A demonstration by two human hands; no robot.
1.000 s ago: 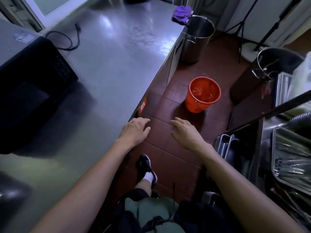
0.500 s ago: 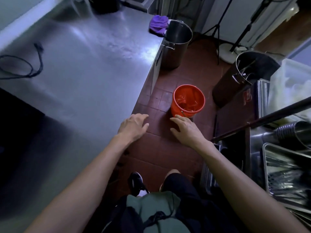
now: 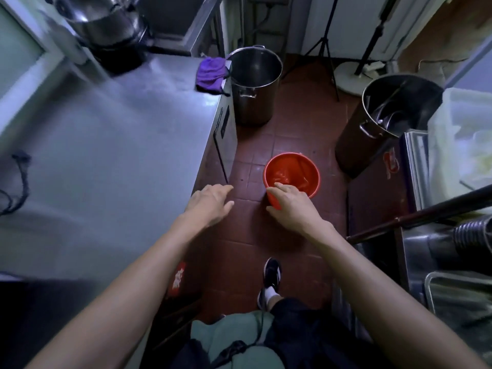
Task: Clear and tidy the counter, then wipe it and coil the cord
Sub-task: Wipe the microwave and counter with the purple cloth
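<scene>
Your hands, left hand and right hand, hang empty and spread; the purple cloth lies far ahead, nearer your left.

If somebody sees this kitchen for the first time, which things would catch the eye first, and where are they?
The bright orange bucket on the red tile floor stands out most, with the right hand reaching at its near rim. Next is the purple cloth at the far corner of the steel counter, beside a tall steel stockpot on the floor.
</scene>
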